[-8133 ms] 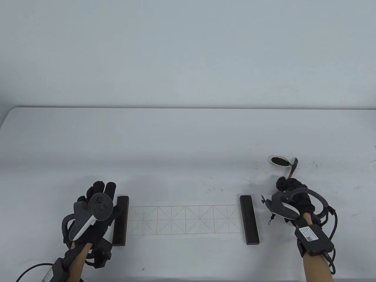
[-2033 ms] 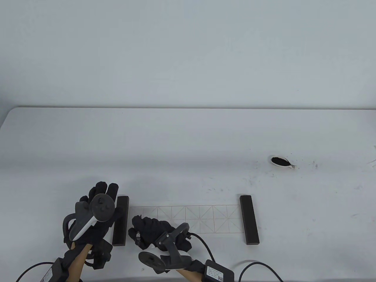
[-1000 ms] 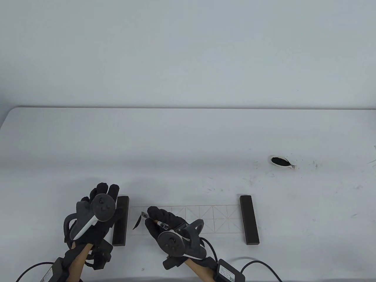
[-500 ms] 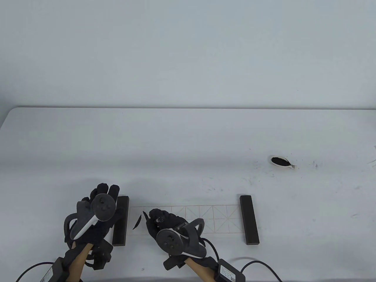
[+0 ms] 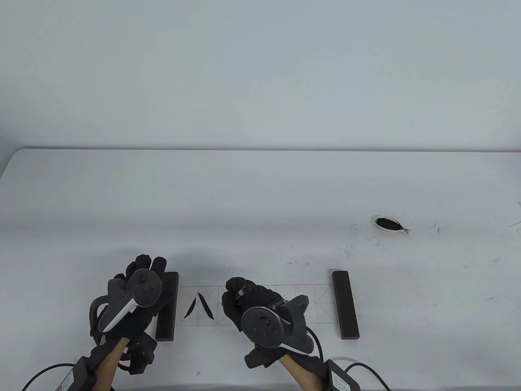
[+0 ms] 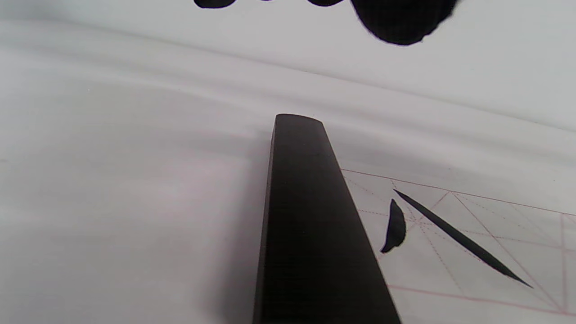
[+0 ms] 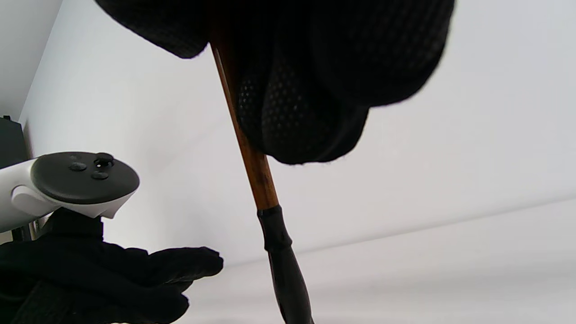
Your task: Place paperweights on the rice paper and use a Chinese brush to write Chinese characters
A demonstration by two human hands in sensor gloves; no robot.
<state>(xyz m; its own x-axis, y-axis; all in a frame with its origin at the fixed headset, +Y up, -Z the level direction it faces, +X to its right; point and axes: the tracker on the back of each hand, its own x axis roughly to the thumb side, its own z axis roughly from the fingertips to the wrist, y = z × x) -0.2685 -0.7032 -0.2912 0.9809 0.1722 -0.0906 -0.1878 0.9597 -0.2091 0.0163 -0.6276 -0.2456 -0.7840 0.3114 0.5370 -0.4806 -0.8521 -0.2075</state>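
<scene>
The right hand is gripping the Chinese brush, fingers curled round the brown shaft, and hovering over the second square of the rice paper, just right of the two dark strokes sitting in the leftmost square. The wrist view is showing the shaft running down out of the glove to a black, ink-loaded tip; whether that tip is touching the paper, I cannot tell. The left hand is lying flat, fingers straight, beside the left paperweight, its right edge touching or overlapping the bar, while the right paperweight is pinning the other end of the strip. Far right on the counter, the small ink dish is waiting among ink specks. So the weighting looks done and the writing looks barely begun, with most squares blank. That paper is likely thin and quick to tear or wrinkle, and wet ink would smear, so the hand is better off staying clear of the fresh strokes. The brush is probably light with a stiff shaft and soft tip, so the grip belongs on the shaft, pressure gentle. The bars look dense and steady enough to hold the strip.
</scene>
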